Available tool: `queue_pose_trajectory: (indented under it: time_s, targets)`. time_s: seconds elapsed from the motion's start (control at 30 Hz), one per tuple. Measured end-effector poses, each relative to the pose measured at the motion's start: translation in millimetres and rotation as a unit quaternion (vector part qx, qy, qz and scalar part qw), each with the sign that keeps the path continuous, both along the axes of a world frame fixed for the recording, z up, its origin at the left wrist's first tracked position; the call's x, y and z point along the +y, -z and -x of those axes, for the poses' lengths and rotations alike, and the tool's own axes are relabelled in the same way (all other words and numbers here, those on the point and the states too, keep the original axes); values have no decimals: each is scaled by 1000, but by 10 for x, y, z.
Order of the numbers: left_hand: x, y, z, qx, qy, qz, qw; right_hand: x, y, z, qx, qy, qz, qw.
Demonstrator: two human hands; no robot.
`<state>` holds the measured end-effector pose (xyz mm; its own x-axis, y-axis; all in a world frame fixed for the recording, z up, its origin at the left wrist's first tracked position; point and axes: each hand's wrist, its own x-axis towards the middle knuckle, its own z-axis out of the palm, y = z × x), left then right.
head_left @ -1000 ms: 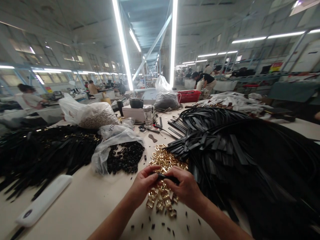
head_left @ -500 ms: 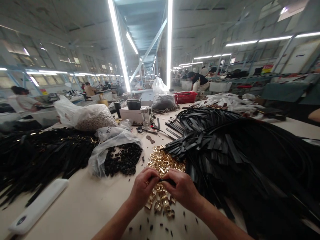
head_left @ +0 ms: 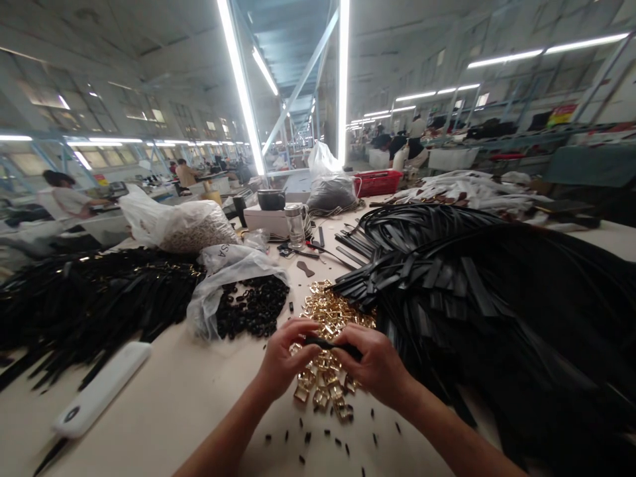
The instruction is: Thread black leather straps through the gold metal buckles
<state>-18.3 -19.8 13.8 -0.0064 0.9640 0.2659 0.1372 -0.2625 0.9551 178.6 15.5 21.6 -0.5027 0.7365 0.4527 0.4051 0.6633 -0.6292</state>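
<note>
Between my two hands stretches the end of a black strap [head_left: 325, 344], over a pile of gold buckles [head_left: 328, 311]. My left hand [head_left: 287, 354] pinches the strap's tip between thumb and fingers. Closed round the strap a little farther along is my right hand [head_left: 370, 358]. Whether a small part sits on the strap, I cannot tell. A clear plastic bag [head_left: 203, 301] with black loops [head_left: 253, 308] spilling from it lies left of the buckles. Small black pieces [head_left: 308, 437] are scattered on the table nearer me.
A large heap of black straps [head_left: 437, 278] fills the right side; another strap pile [head_left: 99, 285] lies left. A white handheld device [head_left: 104, 391] with a cord rests front left. Farther back are a glass jar [head_left: 295, 228], a dark mug [head_left: 271, 199] and a red basket [head_left: 377, 183].
My hands have moved slightly apart, so more of the black strap shows between them. The left fingers have lifted from the thumb somewhat. The whole view has shifted a little.
</note>
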Motion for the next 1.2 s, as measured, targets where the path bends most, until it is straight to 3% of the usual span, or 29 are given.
queue_pose_trajectory:
  time_s: [0.1, 0.27, 0.53, 0.77, 0.87, 1.03, 1.2]
  targets:
    - [-26, -50, -34, 82, 21, -11, 996, -10, 15, 0, -20, -7, -17, 1000]
    - [-23, -50, -30, 115, 27, 6, 993, -12, 40, 14, -41, -6, -26, 999]
    - [-8, 50, -106, -124, 39, 99, 987, -26, 50, 55, -21, -17, -7, 1000]
    - [146, -24, 383, -284, -116, 62, 950, 37, -10, -22, 61, 16, -2, 998]
    - [127, -10, 455, -228, -73, 89, 967, 46, -22, -41, 72, 16, -15, 997]
    - [61, 63, 193, -124, 24, 171, 977, -1, 35, 17, 33, -27, -4, 999]
    - [79, 64, 150, -143, 7, 193, 971, 37, 46, -4, 44, -24, 62, 997]
